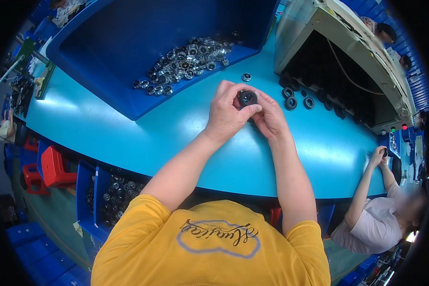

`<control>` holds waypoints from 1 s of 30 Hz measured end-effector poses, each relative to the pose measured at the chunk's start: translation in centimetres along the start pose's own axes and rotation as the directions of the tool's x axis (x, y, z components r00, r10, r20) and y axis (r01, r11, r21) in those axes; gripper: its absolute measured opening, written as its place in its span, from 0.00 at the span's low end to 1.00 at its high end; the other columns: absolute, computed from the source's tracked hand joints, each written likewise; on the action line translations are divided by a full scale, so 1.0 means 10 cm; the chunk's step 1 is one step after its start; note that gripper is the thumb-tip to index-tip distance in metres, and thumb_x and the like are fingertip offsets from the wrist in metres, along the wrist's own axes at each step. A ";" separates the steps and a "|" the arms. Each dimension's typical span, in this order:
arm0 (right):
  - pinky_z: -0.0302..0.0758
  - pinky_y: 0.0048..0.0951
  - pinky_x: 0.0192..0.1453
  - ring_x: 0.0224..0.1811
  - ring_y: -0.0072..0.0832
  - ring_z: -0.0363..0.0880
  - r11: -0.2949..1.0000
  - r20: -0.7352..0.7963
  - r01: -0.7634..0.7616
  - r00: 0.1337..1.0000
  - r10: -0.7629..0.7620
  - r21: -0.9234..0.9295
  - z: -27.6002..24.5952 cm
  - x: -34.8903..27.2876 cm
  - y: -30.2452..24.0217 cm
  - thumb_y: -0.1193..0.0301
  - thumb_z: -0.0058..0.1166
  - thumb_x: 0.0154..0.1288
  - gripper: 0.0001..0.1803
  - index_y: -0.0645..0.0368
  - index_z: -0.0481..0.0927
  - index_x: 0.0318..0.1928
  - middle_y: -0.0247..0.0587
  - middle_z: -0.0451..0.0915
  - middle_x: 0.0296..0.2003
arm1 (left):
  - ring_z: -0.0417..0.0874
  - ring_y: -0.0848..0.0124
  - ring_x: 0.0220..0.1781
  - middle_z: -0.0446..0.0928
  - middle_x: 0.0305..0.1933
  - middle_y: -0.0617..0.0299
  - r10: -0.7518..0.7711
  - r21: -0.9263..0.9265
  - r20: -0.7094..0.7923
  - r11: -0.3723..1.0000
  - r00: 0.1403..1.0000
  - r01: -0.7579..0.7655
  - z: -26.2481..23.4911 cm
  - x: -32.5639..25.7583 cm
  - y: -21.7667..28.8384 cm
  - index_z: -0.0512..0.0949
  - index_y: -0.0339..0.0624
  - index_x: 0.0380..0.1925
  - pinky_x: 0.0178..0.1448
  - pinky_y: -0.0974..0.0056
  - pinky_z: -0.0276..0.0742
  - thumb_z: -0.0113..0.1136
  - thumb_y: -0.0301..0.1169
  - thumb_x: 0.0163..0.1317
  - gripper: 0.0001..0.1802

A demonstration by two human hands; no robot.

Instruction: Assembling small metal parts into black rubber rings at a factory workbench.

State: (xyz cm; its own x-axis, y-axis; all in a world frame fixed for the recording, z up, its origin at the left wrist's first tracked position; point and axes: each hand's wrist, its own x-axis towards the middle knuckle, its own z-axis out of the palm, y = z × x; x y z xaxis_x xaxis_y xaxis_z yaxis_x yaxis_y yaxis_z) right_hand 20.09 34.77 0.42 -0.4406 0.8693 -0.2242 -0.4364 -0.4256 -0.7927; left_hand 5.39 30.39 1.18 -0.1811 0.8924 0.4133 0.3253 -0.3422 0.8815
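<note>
A small black wheel [247, 98], ring-shaped with a shiny hub inside, is held in front of me above the table. My left hand [225, 113] is closed around its left side, thumb across the near edge. From the right, my right hand [270, 117] closes on the same wheel; some of its fingers are hidden behind it. A single shiny hub [246, 76] lies on the turquoise table [186, 138] just beyond my hands. To their right lie several loose black rubber tires [291, 103].
A tilted blue bin [90, 66] holds a heap of shiny hubs [186, 62]. At right, an open-fronted cream metal housing [300, 40] contains many black tires. A co-worker [374, 221] sits at the right end. Red stools [57, 167] and a blue crate of wheels [86, 190] stand lower left.
</note>
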 end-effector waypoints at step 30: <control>0.81 0.34 0.57 0.48 0.30 0.83 0.983 0.093 -0.154 0.985 0.144 0.099 -0.14 0.07 0.13 0.65 0.44 0.81 0.17 0.65 0.79 0.55 0.44 0.83 0.49 | 0.72 0.76 0.30 0.73 0.38 0.64 0.062 0.146 -0.086 0.988 0.994 -0.049 0.05 0.00 -0.04 0.84 0.42 0.42 0.33 0.68 0.75 0.86 0.36 0.38 0.29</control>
State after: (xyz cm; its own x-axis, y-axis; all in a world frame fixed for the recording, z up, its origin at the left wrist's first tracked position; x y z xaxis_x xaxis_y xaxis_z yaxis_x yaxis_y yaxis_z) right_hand 20.33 35.20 -1.58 -0.5701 0.7714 -0.2826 -0.4393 -0.5769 -0.6887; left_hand 5.73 30.70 0.76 -0.2394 0.8408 0.4855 0.4654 -0.3395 0.8174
